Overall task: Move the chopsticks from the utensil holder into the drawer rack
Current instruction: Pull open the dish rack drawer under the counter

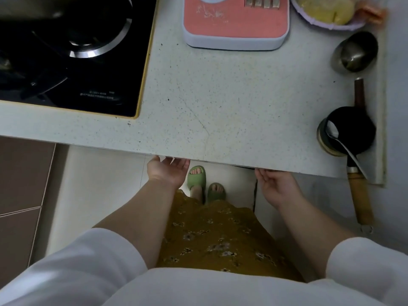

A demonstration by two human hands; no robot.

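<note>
Head view looks down on a speckled countertop (220, 102) whose front edge hides whatever lies beneath it. From the left stand a black gas hob (72, 54), a pink scale (236, 21), then a ladle (355, 54) and a small dark pot (351, 131) holding a spoon (340, 140). Chopsticks, holder and drawer rack do not show. Below the edge, the left hand (167, 171) is spread, palm up, fingertips under the counter lip, grasping nothing. Farther right, the right hand (276, 186) is loosely curled and empty, fingertips at the lip.
</note>
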